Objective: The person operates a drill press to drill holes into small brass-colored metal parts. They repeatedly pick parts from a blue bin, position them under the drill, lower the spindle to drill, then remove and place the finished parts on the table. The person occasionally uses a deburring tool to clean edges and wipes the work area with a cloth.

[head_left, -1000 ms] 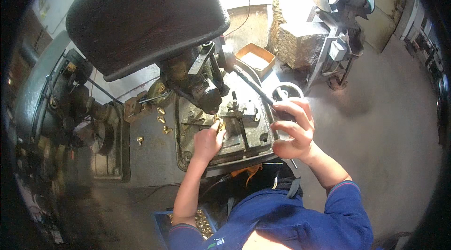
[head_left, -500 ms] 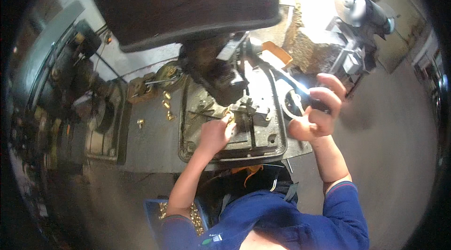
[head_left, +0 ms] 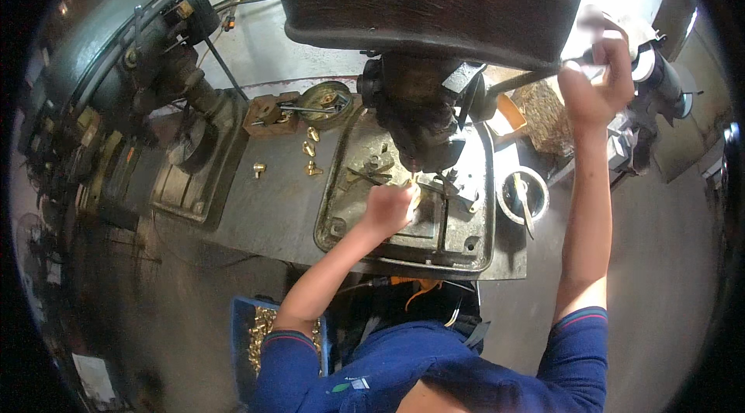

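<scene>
**Lever Hand Up, Workpiece Hand at the Table**

Raised since the earlier frames, the right hand point(head_left: 596, 83) now sits high beside the dark cast machine head point(head_left: 434, 2), where half a second ago it was lower, near the table's right edge. Its fingers are wrapped tight around the end of the thin metal feed lever point(head_left: 520, 81) that runs back toward the spindle. The view has also tipped, so the head fills the top of the picture.

The left hand point(head_left: 388, 207) rests on the grey, tray-shaped steel work table point(head_left: 458, 254), just below the dark spindle nose point(head_left: 423, 141). Its fingers are curled together over a small brass-coloured part point(head_left: 417, 194), pinning it against the fixture; only a sliver of the part shows, so how it is seated cannot be told.

To the left, on the flat grey bench top point(head_left: 264, 211), a few loose brass fittings point(head_left: 310, 151) lie near a round metal dish point(head_left: 324, 101). A blue crate of brass pieces point(head_left: 260, 328) stands low by the person's left elbow, and a small round tin point(head_left: 521, 194) sits off the table's right edge.

To do this stroke well, I judge the left fingers should stay low and off the spindle line, holding the part flat and square, while the lever is pulled evenly, without jerking.
</scene>
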A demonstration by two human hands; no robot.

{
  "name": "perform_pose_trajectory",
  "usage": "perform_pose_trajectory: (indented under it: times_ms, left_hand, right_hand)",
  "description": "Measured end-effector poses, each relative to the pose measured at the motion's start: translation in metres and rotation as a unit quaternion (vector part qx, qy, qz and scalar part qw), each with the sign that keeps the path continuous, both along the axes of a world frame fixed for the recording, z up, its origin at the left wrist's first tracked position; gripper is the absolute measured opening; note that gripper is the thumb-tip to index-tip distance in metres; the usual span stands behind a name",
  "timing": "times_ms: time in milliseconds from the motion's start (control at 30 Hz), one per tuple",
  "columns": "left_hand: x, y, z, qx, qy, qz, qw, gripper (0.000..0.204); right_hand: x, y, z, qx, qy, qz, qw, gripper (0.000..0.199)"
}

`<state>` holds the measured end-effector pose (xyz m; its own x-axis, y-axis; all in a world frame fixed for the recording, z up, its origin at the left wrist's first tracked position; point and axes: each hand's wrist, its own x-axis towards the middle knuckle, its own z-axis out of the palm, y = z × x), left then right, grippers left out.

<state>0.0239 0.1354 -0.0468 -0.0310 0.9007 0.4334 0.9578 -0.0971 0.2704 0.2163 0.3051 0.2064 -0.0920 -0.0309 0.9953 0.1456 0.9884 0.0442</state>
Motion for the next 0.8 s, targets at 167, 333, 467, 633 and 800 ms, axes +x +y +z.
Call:
perform_pose_trajectory:
  times_ms: [167,333,467,633,800]
  left_hand:
    - [-0.001,-0.032,0.009,-0.063,-0.043,0.06,0.995,0.016]
    - [-0.037,-0.172,0.037,-0.156,-0.248,0.149,0.944,0.016]
    - [-0.065,-0.323,-0.027,-0.266,-0.23,0.343,0.871,0.02]
    - [-0.049,-0.431,-0.081,-0.371,-0.099,0.411,0.827,0.023]
    - [-0.097,-0.317,-0.048,-0.185,-0.193,0.357,0.895,0.02]
  right_hand:
    - [-0.018,0.059,0.007,-0.176,-0.075,0.037,0.981,0.033]
    - [-0.01,0.077,0.007,-0.237,-0.118,0.063,0.962,0.052]
    - [-0.015,0.088,0.003,-0.259,-0.097,0.106,0.955,0.055]
    - [-0.019,0.089,0.002,-0.267,-0.062,0.114,0.955,0.037]
    - [-0.003,0.109,0.001,-0.24,-0.062,0.108,0.963,0.04]
